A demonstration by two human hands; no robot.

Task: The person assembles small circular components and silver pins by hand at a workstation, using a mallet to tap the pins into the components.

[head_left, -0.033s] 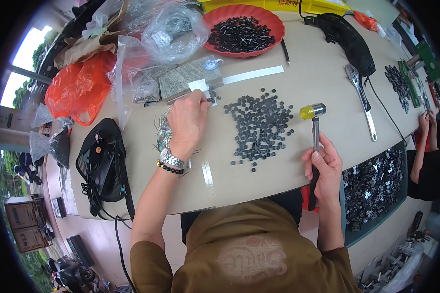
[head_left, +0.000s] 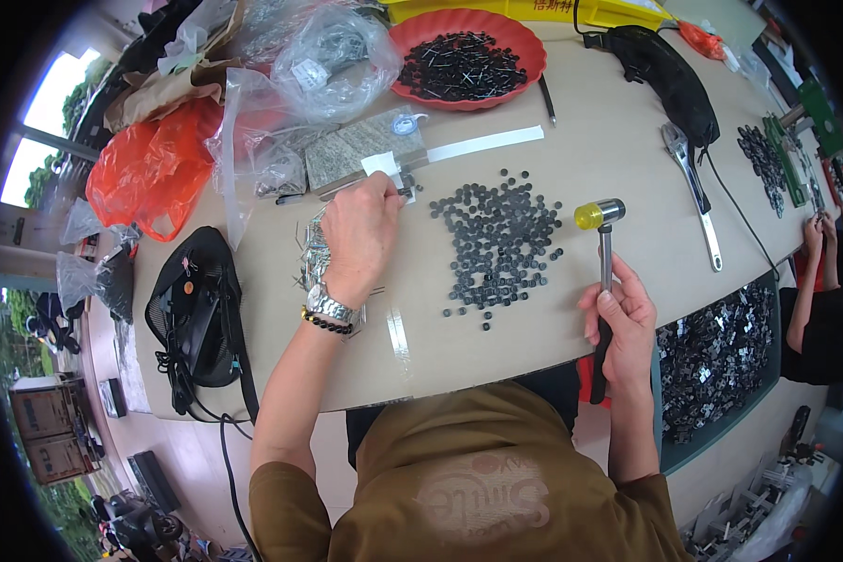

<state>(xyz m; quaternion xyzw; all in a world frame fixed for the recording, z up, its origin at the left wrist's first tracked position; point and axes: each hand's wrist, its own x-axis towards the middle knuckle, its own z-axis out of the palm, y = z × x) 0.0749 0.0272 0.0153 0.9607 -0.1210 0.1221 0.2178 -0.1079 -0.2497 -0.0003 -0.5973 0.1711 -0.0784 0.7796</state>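
My right hand (head_left: 623, 323) is closed round the black grip of a small hammer (head_left: 604, 248), held upright with its yellow and metal head at the top. My left hand (head_left: 356, 229) reaches to the near edge of a grey stone block (head_left: 365, 148), its fingertips pinched together by a small white piece (head_left: 380, 165). What they pinch is too small to make out. Thin metal pins (head_left: 313, 255) lie in a loose heap beside and partly under my left hand. Small round black caps (head_left: 496, 239) are spread over the table between my two hands.
A red scalloped dish (head_left: 530, 70) holds black-headed pins at the back. Plastic bags (head_left: 159, 159) crowd the back left; a black mesh pouch (head_left: 201, 314) lies below them. An adjustable wrench (head_left: 698, 192) lies right. Past the table edge, a bin (head_left: 667, 450) holds dark parts.
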